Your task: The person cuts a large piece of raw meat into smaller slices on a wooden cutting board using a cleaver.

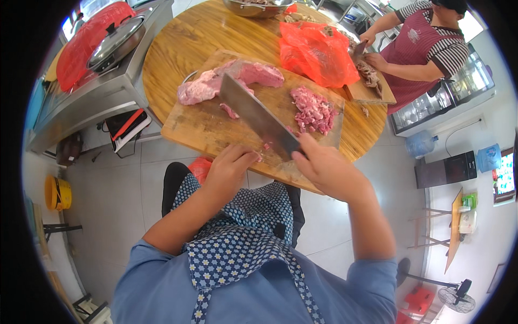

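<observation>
My right hand point(321, 168) grips the handle of a broad cleaver point(259, 115); its blade slants up and left above a wooden cutting board point(194, 123). Close to the board's near edge, my left hand point(232, 166) has its fingertips on a small scrap of raw meat point(259, 156). A large pink slab of raw meat point(230, 79) lies along the far left of the board, partly behind the blade. To the right sits a pile of chopped raw meat point(313, 110). One thin strip of meat point(229, 111) rests left of the blade.
The board lies on a round wooden table point(174, 56). A red plastic bag point(315, 52) stands beyond it, near a metal bowl point(259, 9). At right, a co-worker point(429, 52) holds a knife over meat on a smaller board point(384, 91). A steel counter point(133, 81) with a lidded pan point(117, 42) is at left.
</observation>
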Available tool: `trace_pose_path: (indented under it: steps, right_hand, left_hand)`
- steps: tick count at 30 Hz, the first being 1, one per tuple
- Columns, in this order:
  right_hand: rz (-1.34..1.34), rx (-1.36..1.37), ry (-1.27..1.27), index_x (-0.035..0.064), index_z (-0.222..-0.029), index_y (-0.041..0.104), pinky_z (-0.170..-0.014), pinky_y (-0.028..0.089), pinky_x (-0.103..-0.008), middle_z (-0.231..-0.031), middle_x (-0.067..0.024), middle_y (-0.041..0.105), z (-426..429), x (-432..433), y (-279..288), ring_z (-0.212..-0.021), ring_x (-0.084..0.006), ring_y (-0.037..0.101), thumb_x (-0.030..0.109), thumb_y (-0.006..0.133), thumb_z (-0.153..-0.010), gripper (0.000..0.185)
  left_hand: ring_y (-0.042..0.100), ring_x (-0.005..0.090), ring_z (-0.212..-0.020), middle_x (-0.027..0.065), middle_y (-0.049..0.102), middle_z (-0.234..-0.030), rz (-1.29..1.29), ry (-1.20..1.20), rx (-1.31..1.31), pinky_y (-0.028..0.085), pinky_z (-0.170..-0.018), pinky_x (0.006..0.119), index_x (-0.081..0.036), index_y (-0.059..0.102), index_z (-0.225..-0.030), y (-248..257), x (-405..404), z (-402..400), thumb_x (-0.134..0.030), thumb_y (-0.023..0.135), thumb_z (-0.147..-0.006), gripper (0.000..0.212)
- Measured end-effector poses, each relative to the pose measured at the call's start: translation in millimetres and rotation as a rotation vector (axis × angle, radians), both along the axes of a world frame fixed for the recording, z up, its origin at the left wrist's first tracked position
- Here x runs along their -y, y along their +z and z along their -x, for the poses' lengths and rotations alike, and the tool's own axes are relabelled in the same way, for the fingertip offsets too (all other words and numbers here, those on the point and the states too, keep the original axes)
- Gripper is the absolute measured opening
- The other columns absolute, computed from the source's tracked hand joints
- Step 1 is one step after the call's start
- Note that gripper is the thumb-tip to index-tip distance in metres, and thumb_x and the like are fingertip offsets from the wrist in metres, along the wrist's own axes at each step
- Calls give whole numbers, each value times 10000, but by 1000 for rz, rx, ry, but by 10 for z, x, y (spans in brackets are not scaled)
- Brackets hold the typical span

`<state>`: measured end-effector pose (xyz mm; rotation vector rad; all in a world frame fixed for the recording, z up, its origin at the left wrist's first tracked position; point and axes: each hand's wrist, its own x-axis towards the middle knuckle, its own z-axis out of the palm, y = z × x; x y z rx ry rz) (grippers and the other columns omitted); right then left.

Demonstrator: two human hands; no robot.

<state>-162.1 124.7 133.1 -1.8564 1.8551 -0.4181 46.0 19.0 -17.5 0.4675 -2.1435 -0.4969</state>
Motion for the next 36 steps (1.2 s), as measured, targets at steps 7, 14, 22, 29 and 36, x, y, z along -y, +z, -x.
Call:
trace_pose_path:
  steps: [7,14,22,29,36]
  right_hand:
    - [-239,-75,-9,11,-1075,448,-674,481,-592,-771,-284,647,-140,-247,89,-777,-507,651,217,526,-1059,222]
    - [-118,75,47,11,-1075,459,-705,483,-580,-802,-284,634,-180,21,-242,-794,-490,643,247,536,-1057,249]
    - [-55,-53,-43,17,-1103,482,-664,495,-547,-827,-281,650,108,-199,-243,-715,-475,638,267,539,-1052,262]
    - [-52,185,-498,16,-1053,467,-638,507,-473,-764,-194,644,327,-626,-89,-662,-395,624,290,556,-1067,288]
    - [110,414,-653,28,-1019,462,-453,414,-343,-625,-74,546,219,-764,-368,-477,-146,502,220,563,-1077,225]
  left_hand:
    - [661,311,-834,98,703,-968,-5,44,-4,544,-720,403,-49,725,-979,15,-53,-9,10,733,-801,188]
    - [667,322,-844,100,702,-967,64,110,38,550,-730,420,-46,708,-954,34,-90,-10,25,719,-796,173]
    - [652,374,-873,149,677,-944,-9,49,99,538,-751,454,-26,666,-994,110,15,53,38,681,-849,158]
    - [631,390,-921,155,667,-952,-3,-42,25,510,-794,466,-28,661,-1042,240,333,387,12,685,-863,185]
    - [604,304,-1049,89,665,-990,222,-173,182,469,-901,419,-83,699,-1062,463,606,644,-59,745,-820,248]
